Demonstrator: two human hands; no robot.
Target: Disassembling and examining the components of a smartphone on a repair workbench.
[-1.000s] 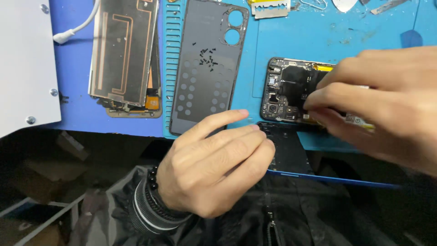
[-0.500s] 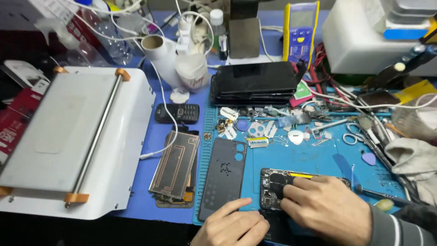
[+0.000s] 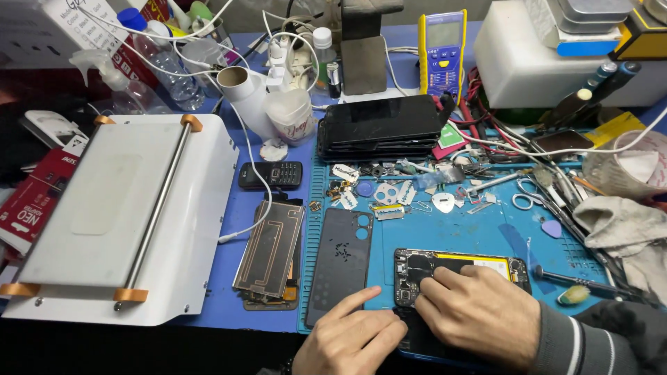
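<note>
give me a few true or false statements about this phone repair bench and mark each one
1. The right hand rests on the opened phone. True.
2. The dark back cover lies right of the opened phone. False: it lies to its left.
3. The left hand holds scissors. False: the scissors lie untouched further back on the blue mat.
4. A small keypad phone lies beside the white machine. True.

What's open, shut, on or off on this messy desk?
Opened phone: back off, insides showing, under the right hand.
Back cover: removed, lying flat, left hand touching it.
Keypad phone: screen dark.
Yellow meter: display blank.
Scissors: lying flat, untouched.
</note>
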